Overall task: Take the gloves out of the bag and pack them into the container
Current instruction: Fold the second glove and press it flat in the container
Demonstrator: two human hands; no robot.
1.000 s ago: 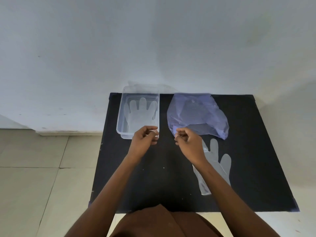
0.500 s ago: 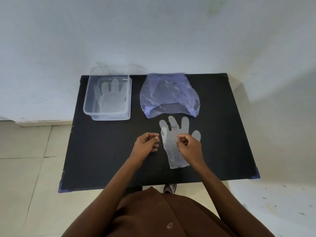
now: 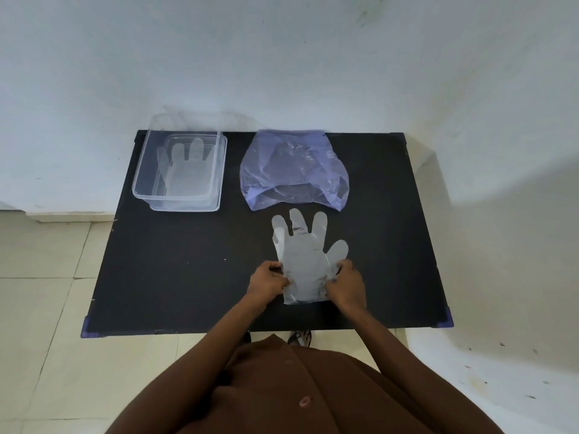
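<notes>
A clear plastic glove (image 3: pixel 304 261) lies flat on the black table (image 3: pixel 188 270), fingers pointing away from me, just in front of the purple plastic bag (image 3: pixel 293 173). My left hand (image 3: pixel 268 281) pinches the glove's left cuff edge and my right hand (image 3: pixel 346 285) pinches its right cuff edge. At the back left stands the clear rectangular container (image 3: pixel 180 206), open, with another clear glove (image 3: pixel 185 170) lying flat inside it.
The table stands against a white wall (image 3: pixel 282 57). Tiled floor (image 3: pixel 47 292) shows to the left and below the table's front edge. A sandalled foot (image 3: pixel 299 336) shows under the front edge. Bare black tabletop lies left of my hands.
Both hands have come down onto the cuff of the glove on the table and now grip its two edges; before, they were held closed just above it. The view has shifted.
</notes>
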